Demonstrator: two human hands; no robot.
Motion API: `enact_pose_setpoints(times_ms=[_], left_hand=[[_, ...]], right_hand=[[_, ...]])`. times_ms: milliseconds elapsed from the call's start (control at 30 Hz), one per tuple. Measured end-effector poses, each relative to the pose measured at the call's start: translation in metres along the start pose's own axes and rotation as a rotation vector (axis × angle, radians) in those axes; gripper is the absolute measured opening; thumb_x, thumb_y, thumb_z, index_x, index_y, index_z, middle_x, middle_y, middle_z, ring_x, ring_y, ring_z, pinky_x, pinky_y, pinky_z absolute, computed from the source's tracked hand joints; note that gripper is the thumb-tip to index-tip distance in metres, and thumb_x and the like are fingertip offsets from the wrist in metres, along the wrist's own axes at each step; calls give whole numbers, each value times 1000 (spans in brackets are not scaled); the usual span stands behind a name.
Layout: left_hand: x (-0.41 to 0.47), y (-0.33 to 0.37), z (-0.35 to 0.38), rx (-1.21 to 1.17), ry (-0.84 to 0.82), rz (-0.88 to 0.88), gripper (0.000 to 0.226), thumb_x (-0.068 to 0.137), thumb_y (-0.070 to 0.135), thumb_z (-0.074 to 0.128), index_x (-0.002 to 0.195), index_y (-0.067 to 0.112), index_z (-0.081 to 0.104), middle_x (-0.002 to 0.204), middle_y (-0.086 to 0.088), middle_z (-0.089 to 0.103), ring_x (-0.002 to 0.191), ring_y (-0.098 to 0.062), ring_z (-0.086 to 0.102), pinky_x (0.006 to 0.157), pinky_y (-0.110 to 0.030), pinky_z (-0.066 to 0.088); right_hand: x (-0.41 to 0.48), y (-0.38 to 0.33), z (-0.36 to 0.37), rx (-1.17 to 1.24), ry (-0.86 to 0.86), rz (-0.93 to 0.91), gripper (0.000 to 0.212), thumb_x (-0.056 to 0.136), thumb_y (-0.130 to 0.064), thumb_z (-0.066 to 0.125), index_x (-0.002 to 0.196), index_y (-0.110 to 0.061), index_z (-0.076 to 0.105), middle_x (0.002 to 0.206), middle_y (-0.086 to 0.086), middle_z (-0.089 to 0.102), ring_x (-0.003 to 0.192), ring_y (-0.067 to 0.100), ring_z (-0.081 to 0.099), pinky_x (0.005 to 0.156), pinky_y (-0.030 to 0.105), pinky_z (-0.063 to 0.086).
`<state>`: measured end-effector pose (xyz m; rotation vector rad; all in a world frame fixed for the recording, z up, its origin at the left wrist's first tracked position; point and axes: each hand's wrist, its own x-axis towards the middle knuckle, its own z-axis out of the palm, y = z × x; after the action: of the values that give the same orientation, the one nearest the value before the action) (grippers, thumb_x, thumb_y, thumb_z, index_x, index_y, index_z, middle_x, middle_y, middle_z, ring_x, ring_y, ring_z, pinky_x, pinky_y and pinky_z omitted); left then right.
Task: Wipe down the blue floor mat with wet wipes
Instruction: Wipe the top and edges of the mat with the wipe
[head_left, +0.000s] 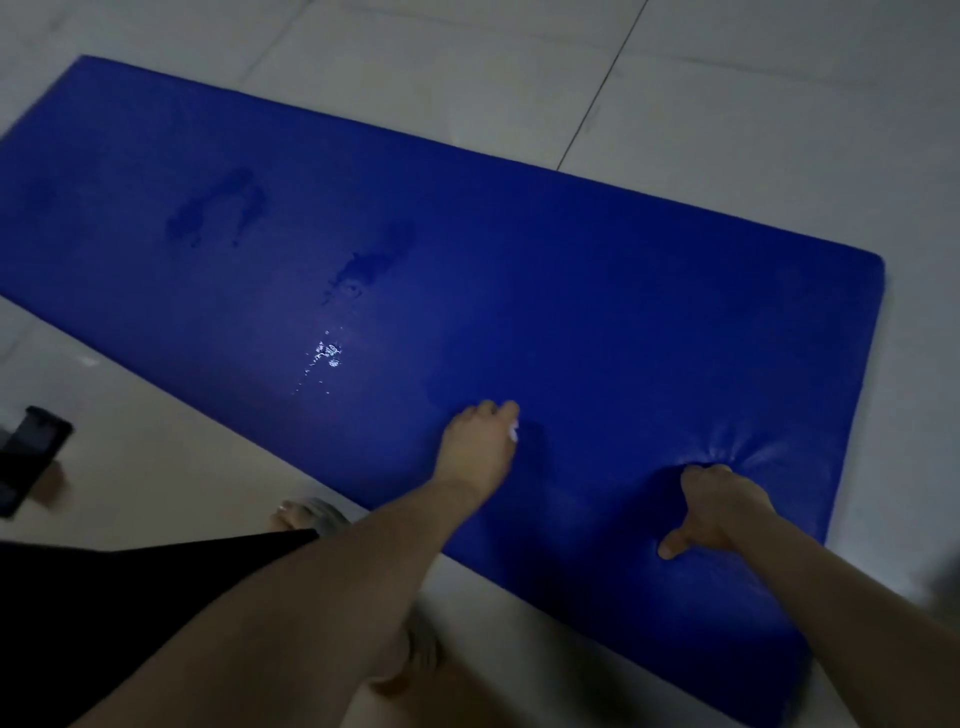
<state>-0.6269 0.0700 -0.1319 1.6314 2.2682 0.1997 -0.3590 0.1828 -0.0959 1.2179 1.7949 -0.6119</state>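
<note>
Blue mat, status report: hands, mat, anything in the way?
Left hand holds wet wipe on blue mat. Right hand presses into mat, denting it, fingertips hidden. Wet patches mid-mat. Dark object on floor, off mat.
</note>
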Motion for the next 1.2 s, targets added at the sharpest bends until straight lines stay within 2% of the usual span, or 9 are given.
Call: enact_pose_setpoints(times_ms=[133, 333, 500, 667, 833, 933, 1000, 1100, 1200], left_hand=[[27, -57, -28, 66, 100, -285, 19, 102, 19, 50, 112, 10, 64, 110, -18, 61, 97, -38, 60, 77, -43, 48], [13, -35, -16, -112, 140, -375, 21, 102, 16, 50, 111, 4, 64, 109, -15, 62, 94, -32, 60, 78, -41, 51], [-26, 40, 24, -207, 65, -145, 19, 100, 21, 51, 101, 9, 65, 102, -13, 64, 89, -29, 61, 79, -44, 52], [-69, 112, 59, -114, -162, 244, 7, 98, 18, 53, 99, 15, 60, 102, -6, 58, 89, -24, 54, 77, -38, 50], [-69, 93, 62, 38, -127, 480, 17, 86, 27, 71, 100, 19, 63, 93, -3, 58, 80, -22, 57, 72, -35, 49], [-49, 48, 39, 69, -90, 363, 15, 81, 23, 70, 94, 19, 63, 92, -4, 58, 80, -25, 58, 69, -36, 48], [-35, 13, 18, 131, -81, 243, 12, 87, 21, 62, 99, 18, 62, 101, -6, 58, 88, -28, 58, 72, -39, 47], [-15, -43, -14, 209, -41, -58, 17, 96, 20, 52, 111, 16, 59, 114, -9, 57, 101, -31, 56, 78, -40, 47], [-7, -74, -30, 169, 9, -284, 15, 97, 16, 52, 109, 9, 58, 109, -16, 59, 92, -35, 57, 68, -38, 41]], right_hand=[[-1, -2, -2, 14, 13, -5, 111, 59, -73, 82, 142, -15, 37, 142, 9, 41, 123, 24, 51, 98, 39, 52], [-1, -3, -3, 2, 14, -15, 101, 58, -72, 84, 133, -18, 45, 135, 6, 46, 118, 22, 53, 96, 39, 53], [-3, -2, -2, 9, 27, -12, 105, 58, -73, 83, 137, -17, 43, 138, 7, 46, 121, 23, 52, 98, 39, 51], [-5, -3, -2, 2, 42, -10, 105, 57, -73, 83, 135, -16, 43, 138, 9, 46, 119, 25, 53, 94, 38, 52], [-5, -2, -1, -4, 31, -6, 104, 57, -73, 83, 134, -17, 43, 137, 8, 46, 118, 24, 53, 93, 37, 52], [-3, 0, 0, 3, 28, -14, 101, 57, -72, 84, 133, -16, 45, 134, 6, 48, 117, 24, 54, 93, 38, 53], [-3, 1, 0, 6, 26, -15, 102, 58, -72, 84, 134, -16, 44, 135, 6, 47, 117, 23, 54, 93, 38, 54], [-3, 0, 0, 0, 27, -12, 104, 57, -73, 83, 135, -17, 43, 135, 6, 46, 117, 22, 54, 93, 37, 53], [-2, -2, -2, -7, 39, -21, 101, 56, -74, 83, 131, -17, 45, 132, 5, 48, 115, 22, 54, 92, 37, 54]])
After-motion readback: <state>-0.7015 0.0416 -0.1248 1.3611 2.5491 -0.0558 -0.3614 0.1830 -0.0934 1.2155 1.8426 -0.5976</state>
